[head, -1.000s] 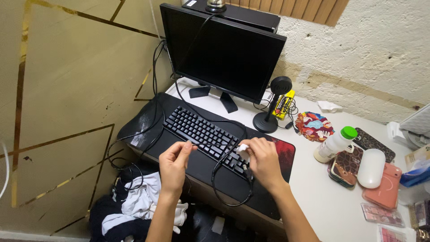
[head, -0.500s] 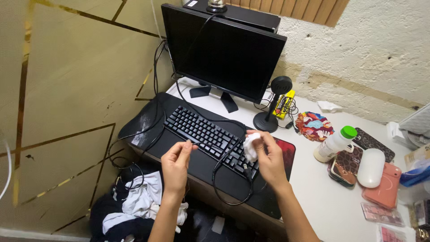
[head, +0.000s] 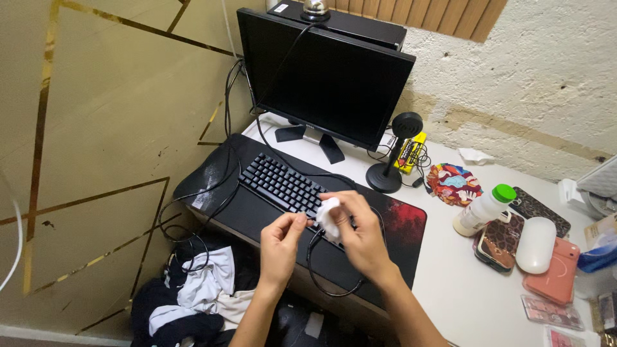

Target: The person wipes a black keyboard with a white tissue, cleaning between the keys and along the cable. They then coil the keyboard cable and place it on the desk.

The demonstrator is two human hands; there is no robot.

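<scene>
Right hand grips a white wipe; left hand pinches a black cable (over the keyboard).

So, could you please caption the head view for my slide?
Left hand pinches a black cable while right hand holds a white tissue above the keyboard.

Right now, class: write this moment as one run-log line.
left hand: pinching black cable | right hand: holding white wipe at the cable | below: black keyboard on desk mat

Matt plastic keyboard; soft white cloth (crumpled); rough plaster wall.
</scene>
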